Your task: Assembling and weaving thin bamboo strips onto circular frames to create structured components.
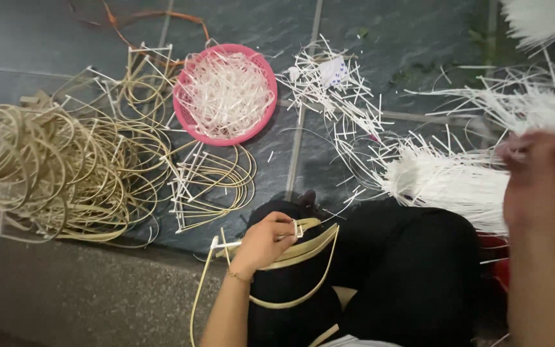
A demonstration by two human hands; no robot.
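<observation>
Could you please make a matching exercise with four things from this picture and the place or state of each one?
Things:
1. pink basket
2. left hand
3. right hand
4. pile of tan hoops

Places or states:
A. raised and blurred, over the white strips
B. heaped on the dark floor at the far left
C. filled with short white strips
D. gripping a bent tan strip on the lap

Pairs: 1-C, 2-D, 3-A, 4-B
</observation>
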